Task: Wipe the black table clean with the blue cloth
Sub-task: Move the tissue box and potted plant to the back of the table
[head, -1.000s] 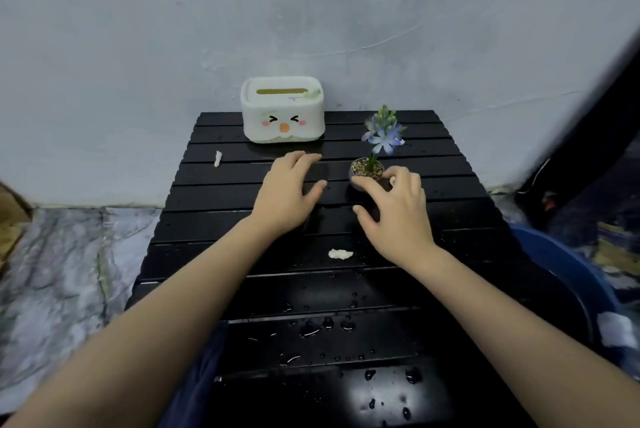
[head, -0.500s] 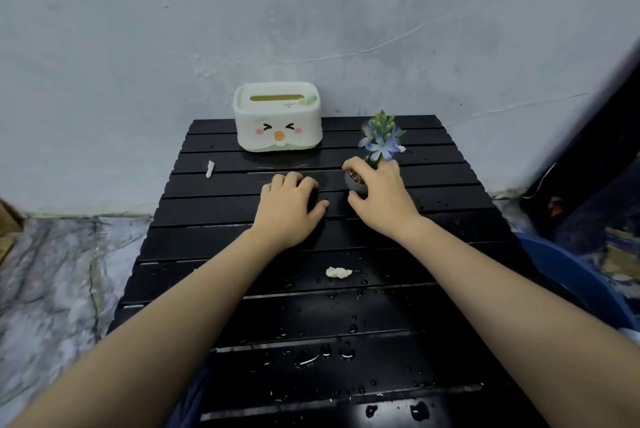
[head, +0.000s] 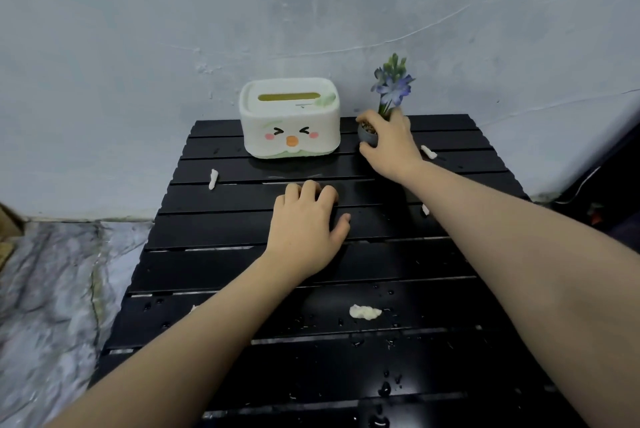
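Hands first: your right hand [head: 389, 142] grips the small flowerpot [head: 367, 134] at the far right of the black tabletop [head: 242, 265] — just beside the tissue box [head: 289, 118]. Your left hand [head: 304, 230] rests flat mid-tabletop, fingers relaxed. Blue cloth — out of sight.

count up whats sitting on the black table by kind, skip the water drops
White scraps: 5
Tissue box: 1
Flower pot: 1, gripped by the right hand
Total: 7
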The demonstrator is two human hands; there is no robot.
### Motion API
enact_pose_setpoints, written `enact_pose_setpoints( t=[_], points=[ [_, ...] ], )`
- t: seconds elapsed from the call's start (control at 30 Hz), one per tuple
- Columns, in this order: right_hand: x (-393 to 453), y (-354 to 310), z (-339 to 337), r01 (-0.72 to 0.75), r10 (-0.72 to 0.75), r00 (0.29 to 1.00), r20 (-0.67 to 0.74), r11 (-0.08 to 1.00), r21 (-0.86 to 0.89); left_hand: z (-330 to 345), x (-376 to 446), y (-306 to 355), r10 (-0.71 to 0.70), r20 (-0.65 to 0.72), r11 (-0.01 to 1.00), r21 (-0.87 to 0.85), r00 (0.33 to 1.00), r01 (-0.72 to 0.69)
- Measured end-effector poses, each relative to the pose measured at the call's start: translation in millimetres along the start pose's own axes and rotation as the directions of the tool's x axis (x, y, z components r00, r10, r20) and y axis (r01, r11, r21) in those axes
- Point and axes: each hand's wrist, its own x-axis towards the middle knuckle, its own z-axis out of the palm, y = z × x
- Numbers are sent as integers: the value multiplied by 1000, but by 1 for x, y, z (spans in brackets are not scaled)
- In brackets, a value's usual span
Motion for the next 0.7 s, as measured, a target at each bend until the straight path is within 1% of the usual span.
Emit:
enact_pose_setpoints(
  t=[0.17, 0.23, 0.33, 0.4, 0.5, 0.57, 0.63, 0.7],
  points=[
    [1, 5, -1, 29, -27, 999, 29, 999, -44, -3, 1, 1, -9, 15, 1000, 1, 1000, 9],
    [-11, 2, -4, 15, -16, 1000, -19, 999, -51, -7, 1, 2, -15, 34, 1000, -18, 999, 15],
    [-44, -7, -13, 10, -13, 989, -149, 1000, -26, -20, -1, 1, -29, 54, 996, -78, 998, 33],
    [-73, -16, -23, 24, -23, 984, -179, 1000, 1, -35, -6, 1, -38, 40, 993, -111, 998, 42],
    [-124, -30, -43, 65, -57, 983, -176, 997, 38, -67, -24, 1, -39, 13, 990, -135, 999, 40],
    [-163, -37, -57, 74, -68, 985, -157, 997, 32, -89, -44, 1, -41, -6, 987, -157, 999, 40],
    [-205, -41, -69, 66, -65, 991, -117, 998, 4, -108, -74, -3, -62, -33, 979, -194, 998, 55],
    [-245, -42, -77, 49, -50, 997, -55, 998, -30, -120, -112, -13, -115, -58, 969, -226, 992, 99]
  ],
)
